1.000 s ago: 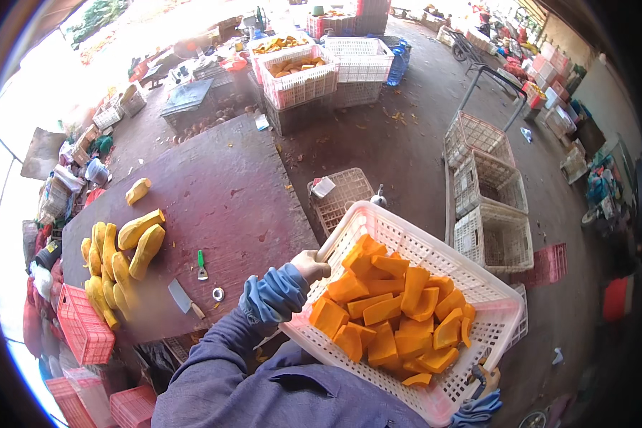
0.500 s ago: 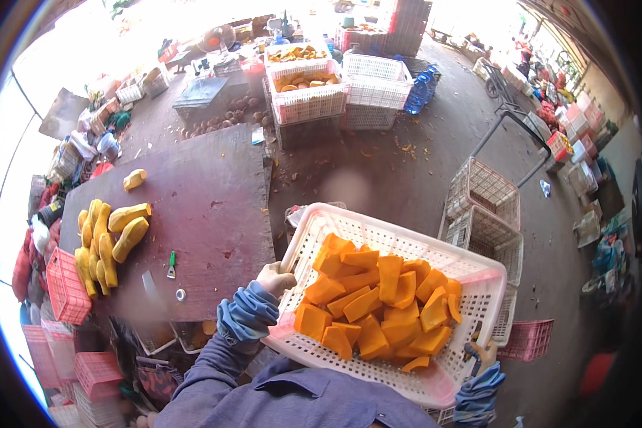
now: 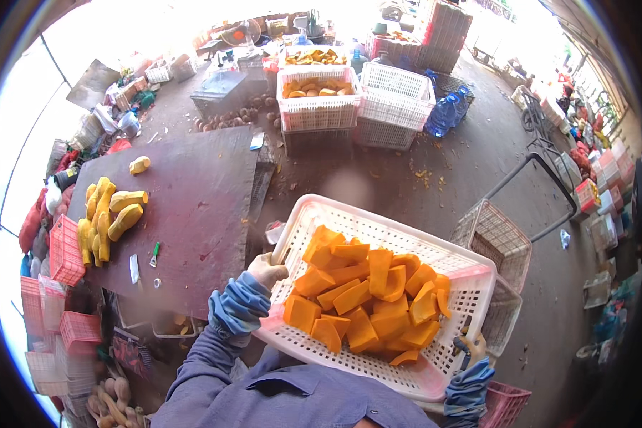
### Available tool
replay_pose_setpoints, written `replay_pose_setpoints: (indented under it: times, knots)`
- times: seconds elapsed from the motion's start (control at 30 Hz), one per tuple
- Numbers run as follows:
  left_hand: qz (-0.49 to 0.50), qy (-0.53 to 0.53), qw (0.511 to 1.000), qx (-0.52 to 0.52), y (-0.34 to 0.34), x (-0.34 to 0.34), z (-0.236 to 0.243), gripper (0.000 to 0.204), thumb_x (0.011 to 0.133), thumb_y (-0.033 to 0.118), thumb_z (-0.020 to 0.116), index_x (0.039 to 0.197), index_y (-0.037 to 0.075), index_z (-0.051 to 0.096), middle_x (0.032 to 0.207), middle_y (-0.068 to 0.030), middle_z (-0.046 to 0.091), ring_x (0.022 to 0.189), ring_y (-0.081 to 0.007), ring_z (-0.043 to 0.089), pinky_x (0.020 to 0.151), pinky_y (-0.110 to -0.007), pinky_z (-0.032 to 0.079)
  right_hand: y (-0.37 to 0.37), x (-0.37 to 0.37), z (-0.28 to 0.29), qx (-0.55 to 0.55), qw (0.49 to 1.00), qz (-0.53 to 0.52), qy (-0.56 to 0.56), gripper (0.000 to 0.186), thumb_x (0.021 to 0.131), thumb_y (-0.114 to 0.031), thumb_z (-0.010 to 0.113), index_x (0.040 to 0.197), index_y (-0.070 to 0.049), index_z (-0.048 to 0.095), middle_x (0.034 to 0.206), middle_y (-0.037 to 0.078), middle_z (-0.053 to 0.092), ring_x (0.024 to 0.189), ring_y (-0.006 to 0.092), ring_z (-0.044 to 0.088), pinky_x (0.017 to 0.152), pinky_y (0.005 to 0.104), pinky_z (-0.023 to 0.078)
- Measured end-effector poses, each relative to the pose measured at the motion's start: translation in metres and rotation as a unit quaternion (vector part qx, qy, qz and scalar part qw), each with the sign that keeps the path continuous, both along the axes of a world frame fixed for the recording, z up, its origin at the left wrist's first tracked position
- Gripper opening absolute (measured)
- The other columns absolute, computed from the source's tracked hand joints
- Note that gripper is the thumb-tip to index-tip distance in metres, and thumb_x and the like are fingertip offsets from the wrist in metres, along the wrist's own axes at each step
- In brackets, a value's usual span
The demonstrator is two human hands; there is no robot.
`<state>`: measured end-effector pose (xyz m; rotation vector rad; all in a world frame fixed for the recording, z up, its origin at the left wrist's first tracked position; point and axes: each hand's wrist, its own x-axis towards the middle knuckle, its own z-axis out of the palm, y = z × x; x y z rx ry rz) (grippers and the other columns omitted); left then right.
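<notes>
Both of my gloved hands carry a white plastic basket (image 3: 292,327) with slotted walls, tilted in front of my body. Cut chunks of orange pumpkin (image 3: 367,296) lie heaped in its middle. My left hand (image 3: 267,271) is closed on the basket's left end. At the right end my right hand (image 3: 472,349) grips the rim, its fingers partly hidden by the basket wall. To the left is a dark reddish table (image 3: 192,207) holding several peeled yellow squashes (image 3: 103,214), a green-handled peeler (image 3: 155,254), a knife (image 3: 134,269) and a small ring-shaped item (image 3: 157,283).
Crates of cut pumpkin (image 3: 317,107) stand ahead beside stacked white crates (image 3: 396,100) and blue water bottles (image 3: 446,114). On the right are empty crates (image 3: 496,239) and a trolley handle (image 3: 549,167). Pink crates (image 3: 82,332) and whole squashes (image 3: 114,399) sit at lower left.
My view has turned and shifted, so the table sits farther left and the floor ahead shows more. The basket remains in both hands, slightly farther left in view.
</notes>
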<state>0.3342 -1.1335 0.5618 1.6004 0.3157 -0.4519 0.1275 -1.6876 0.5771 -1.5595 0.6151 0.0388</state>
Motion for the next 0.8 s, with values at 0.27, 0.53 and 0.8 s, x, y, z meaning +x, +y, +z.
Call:
replay_pose_setpoints:
  times: [0.27, 0.53, 0.8]
  knots:
    - [0.092, 0.068, 0.991, -0.067, -0.11, 0.036, -0.003, 0.039, 0.071, -0.007, 0.065, 0.11, -0.01, 0.062, 0.091, -0.0129, 0.069, 0.077, -0.0222, 0.07, 0.077, -0.034, 0.059, -0.128, 0.113, 0.039, 0.042, 0.998, 0.024, 0.045, 0.034, 0.081, -0.001, 0.066, 0.113, 0.003, 0.056, 0.077, 0.013, 0.068, 0.059, 0.0155, 0.062, 0.054, 0.0282, 0.052]
    - [0.116, 0.068, 0.99, -0.036, -0.184, 0.083, -0.003, 0.04, 0.074, 0.0, 0.068, 0.113, -0.008, 0.065, 0.09, -0.0093, 0.069, 0.074, -0.018, 0.066, 0.071, -0.03, 0.055, -0.207, 0.205, 0.051, 0.034, 0.995, 0.066, 0.071, 0.032, 0.082, -0.005, 0.07, 0.11, 0.003, 0.056, 0.076, 0.013, 0.068, 0.056, 0.0156, 0.062, 0.052, 0.028, 0.051]
    - [0.154, 0.05, 0.987, -0.024, -0.21, 0.167, -0.007, 0.035, 0.073, 0.01, 0.072, 0.105, -0.005, 0.069, 0.083, -0.0057, 0.068, 0.071, -0.0143, 0.063, 0.067, -0.029, 0.052, -0.23, 0.339, 0.068, -0.015, 0.992, 0.107, 0.06, 0.037, 0.079, -0.009, 0.074, 0.111, 0.001, 0.057, 0.077, 0.01, 0.067, 0.059, 0.0146, 0.061, 0.054, 0.0269, 0.05]
